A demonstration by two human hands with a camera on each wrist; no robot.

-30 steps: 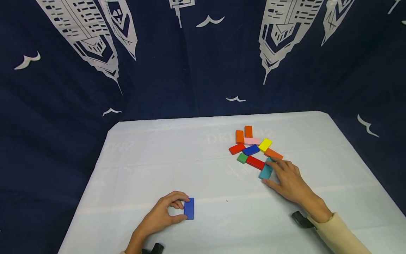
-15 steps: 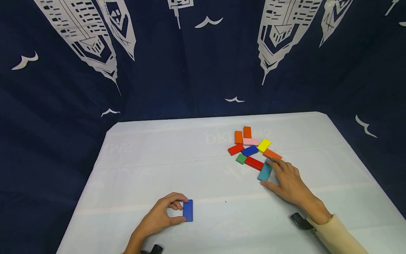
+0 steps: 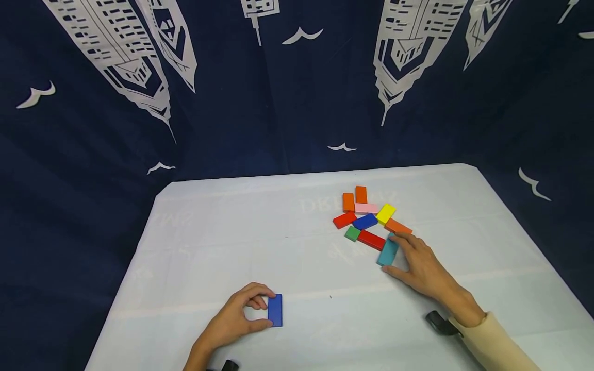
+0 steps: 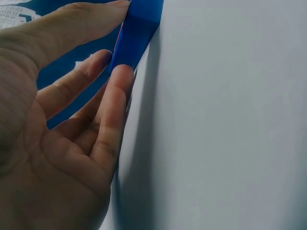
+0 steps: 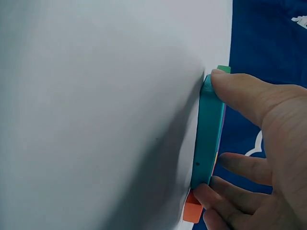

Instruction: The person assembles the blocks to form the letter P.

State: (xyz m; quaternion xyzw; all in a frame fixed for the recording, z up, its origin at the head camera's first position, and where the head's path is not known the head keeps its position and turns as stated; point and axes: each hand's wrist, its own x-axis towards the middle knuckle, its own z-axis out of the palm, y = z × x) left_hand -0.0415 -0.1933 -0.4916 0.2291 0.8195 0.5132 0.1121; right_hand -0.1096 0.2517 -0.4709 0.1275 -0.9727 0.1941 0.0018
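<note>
My left hand [image 3: 238,318] pinches a blue block [image 3: 275,310] by its two short ends, thumb at the near end. In the left wrist view the thumb and a finger touch the same blue block [image 4: 139,33], which sits low at the white surface. My right hand [image 3: 424,270] spans a teal block [image 3: 388,251] between thumb and fingers at its ends. The right wrist view shows this teal block [image 5: 208,134] lying flat, with an orange block [image 5: 193,211] by its far end. A red block [image 3: 372,240] and an orange block [image 3: 398,225] lie against the teal one.
Beyond the right hand, several blocks form a touching cluster: green [image 3: 352,233], red [image 3: 345,220], blue [image 3: 365,221], yellow [image 3: 385,213], pink [image 3: 366,208] and two orange ones. They lie on a white-covered table [image 3: 209,247]. A dark blue printed cloth [image 3: 278,103] hangs behind.
Both hands stay on their blocks in nearly the same places. The whole head view has shifted slightly; no block visibly moves relative to the table.
</note>
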